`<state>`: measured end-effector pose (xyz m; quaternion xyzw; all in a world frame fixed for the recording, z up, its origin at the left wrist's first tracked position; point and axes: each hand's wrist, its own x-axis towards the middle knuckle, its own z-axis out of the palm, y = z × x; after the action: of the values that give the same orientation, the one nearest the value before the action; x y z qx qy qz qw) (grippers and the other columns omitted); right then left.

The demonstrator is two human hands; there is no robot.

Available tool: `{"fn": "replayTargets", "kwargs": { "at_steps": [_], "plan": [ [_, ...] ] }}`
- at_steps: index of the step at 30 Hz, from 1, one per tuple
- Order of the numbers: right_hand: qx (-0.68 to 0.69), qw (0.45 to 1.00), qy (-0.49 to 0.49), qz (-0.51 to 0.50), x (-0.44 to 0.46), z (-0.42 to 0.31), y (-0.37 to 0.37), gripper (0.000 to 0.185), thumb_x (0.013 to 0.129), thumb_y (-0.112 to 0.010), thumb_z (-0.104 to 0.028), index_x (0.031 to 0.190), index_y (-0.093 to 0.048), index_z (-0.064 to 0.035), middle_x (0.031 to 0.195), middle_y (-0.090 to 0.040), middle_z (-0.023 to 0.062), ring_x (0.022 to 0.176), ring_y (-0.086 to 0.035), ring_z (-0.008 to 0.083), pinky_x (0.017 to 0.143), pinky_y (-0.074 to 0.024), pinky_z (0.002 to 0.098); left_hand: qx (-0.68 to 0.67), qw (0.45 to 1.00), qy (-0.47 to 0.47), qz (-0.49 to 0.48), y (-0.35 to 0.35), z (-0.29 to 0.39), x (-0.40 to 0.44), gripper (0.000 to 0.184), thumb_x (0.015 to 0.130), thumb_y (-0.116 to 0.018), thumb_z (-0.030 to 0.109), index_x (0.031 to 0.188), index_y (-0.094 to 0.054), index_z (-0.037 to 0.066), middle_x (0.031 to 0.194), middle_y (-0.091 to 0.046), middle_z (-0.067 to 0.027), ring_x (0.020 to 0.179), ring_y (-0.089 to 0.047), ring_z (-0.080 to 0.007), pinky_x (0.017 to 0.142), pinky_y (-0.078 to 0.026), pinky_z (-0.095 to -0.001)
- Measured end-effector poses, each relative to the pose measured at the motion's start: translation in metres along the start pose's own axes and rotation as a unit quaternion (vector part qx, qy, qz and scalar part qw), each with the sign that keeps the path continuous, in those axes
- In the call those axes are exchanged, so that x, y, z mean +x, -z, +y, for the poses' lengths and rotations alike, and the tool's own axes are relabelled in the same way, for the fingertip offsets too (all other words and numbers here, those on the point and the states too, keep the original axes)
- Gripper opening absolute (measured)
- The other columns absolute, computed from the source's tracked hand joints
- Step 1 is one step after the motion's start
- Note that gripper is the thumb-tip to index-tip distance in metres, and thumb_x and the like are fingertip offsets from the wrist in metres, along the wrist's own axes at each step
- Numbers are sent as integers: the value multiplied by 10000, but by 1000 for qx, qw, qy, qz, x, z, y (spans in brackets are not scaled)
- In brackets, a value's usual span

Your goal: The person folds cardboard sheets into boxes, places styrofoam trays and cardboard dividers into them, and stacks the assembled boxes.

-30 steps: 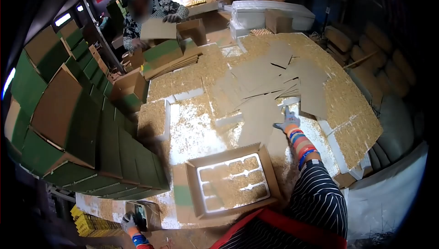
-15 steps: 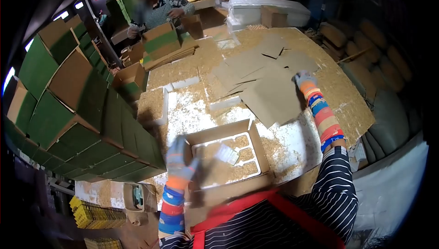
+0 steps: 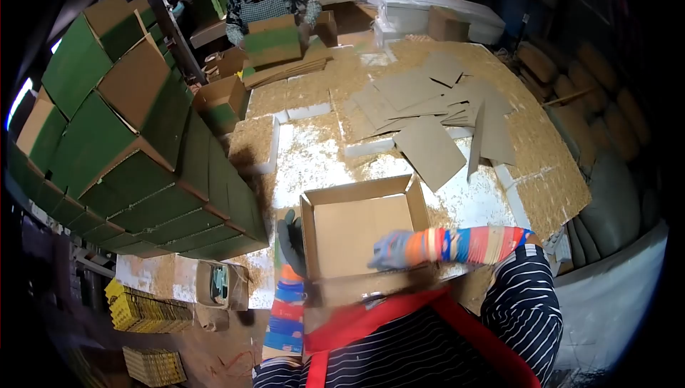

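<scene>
An open cardboard box (image 3: 365,284) stands on the bench in front of me. A flat brown cardboard sheet (image 3: 357,227) lies inside it, covering the bottom. My left hand (image 3: 291,242), in a grey glove, is upright along the outside of the box's left wall with its fingers stretched out. Over the right part of the sheet is my right hand (image 3: 391,249), gloved too, fingers extended downward and slightly blurred. It seems to touch the sheet. Beyond the box, loose cardboard sheets (image 3: 429,151) are spread in an untidy pile.
Green and brown boxes (image 3: 171,195) are stacked high on my left. Wood-chip-covered foam blocks (image 3: 549,199) form the bench's raised parts. Across the bench a person (image 3: 267,6) handles a green box (image 3: 272,44). Yellow trays (image 3: 146,309) sit low at left.
My right hand has come from the sheet pile to the box. A sheet now covers the white divided frame and paper slip inside. My left hand has shifted to the box's outer side.
</scene>
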<state>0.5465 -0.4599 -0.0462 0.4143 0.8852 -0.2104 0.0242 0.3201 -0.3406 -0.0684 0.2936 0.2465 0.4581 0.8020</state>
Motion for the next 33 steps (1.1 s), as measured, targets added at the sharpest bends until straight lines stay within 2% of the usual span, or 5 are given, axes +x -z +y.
{"fn": "replayTargets", "kwargs": {
  "at_steps": [5, 11, 23, 29, 33],
  "plan": [
    [270, 727, -264, 574, -66, 13, 52, 282, 790, -579, -135, 1044, -555, -16, 1001, -572, 192, 966, -548, 314, 838, -449, 379, 121, 990, 73, 12, 64, -14, 11, 525, 885, -476, 431, 1262, -410, 71, 1189, -524, -107, 1077, -499, -211, 916, -409, -341],
    [627, 662, -345, 222, -72, 47, -48, 499, 777, -675, -220, 1209, -487, -56, 1198, -514, 92, 1026, -498, 189, 862, -434, 334, 659, 727, 183, -62, 22, -32, 19, 1013, 680, -624, 619, 1340, -246, -50, 1192, -494, -253, 1106, -496, -317, 912, -419, -352],
    [764, 484, 128, 406, -25, 111, 60, 442, 934, -403, -317, 1300, -379, -71, 1280, -449, 59, 1138, -456, 197, 971, -379, 343, 180, 977, -34, -109, -107, 144, 25, 568, 866, -531, 358, 1348, -352, 116, 1207, -505, -63, 1030, -504, -166, 867, -414, -284],
    [669, 530, 98, 512, 40, -21, 294, 414, 922, -403, -343, 1220, -452, -60, 1194, -511, 98, 1059, -510, 223, 926, -412, 350, 396, 478, -744, 247, -74, 365, -34, 621, 838, -576, 67, 1375, -266, 69, 1401, -291, -124, 1235, -346, -181, 932, -403, -332],
    [697, 518, 71, 492, 136, -71, 370, 410, 915, -403, -361, 1167, -501, -53, 1138, -552, 124, 1007, -546, 240, 897, -434, 355, 251, 815, -513, 105, 77, 439, 14, 461, 927, -467, 214, 1320, -356, 0, 1270, -473, -96, 1181, -414, -171, 997, -332, -305]
  ]
}}
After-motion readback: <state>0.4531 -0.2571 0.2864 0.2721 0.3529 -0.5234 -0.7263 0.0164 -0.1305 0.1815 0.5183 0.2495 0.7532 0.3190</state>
